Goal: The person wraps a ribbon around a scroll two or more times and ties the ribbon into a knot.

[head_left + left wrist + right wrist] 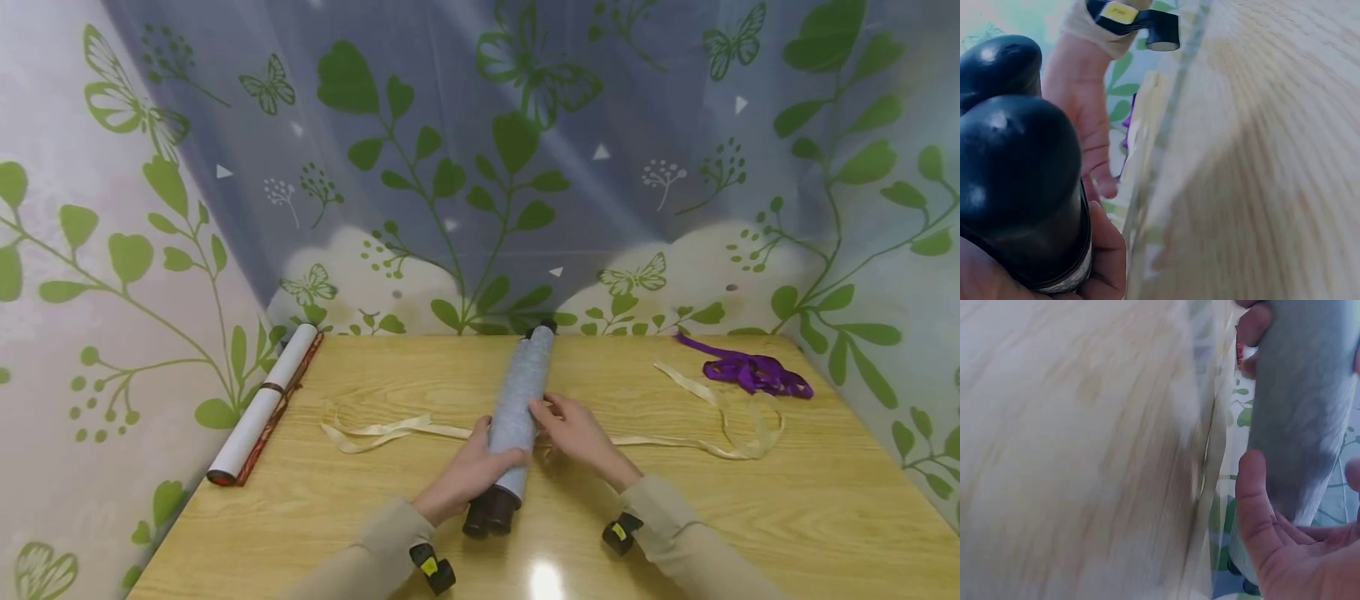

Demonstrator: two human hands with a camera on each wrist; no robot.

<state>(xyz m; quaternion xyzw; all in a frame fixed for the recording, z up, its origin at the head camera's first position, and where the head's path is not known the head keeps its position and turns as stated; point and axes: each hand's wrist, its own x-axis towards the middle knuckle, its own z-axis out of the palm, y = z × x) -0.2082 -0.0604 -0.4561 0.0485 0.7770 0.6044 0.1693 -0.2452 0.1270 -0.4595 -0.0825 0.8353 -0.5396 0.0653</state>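
Wooden table, grey roll firmly in hand

Middle of the table, and the roll slants away from us, with the cream ribbon running out on both sides of it. Left hand: curled around the near part, thumb over the top, snug hold! Right hand: fingers against the right side, farther along; whether they pinch, I can't tell. Best play, I'd judge: firm on the left so no layer slips, light on the right to smooth the edge, roll square across the ribbon. And those dark knobs? Level ends should prevent a skewed wind.
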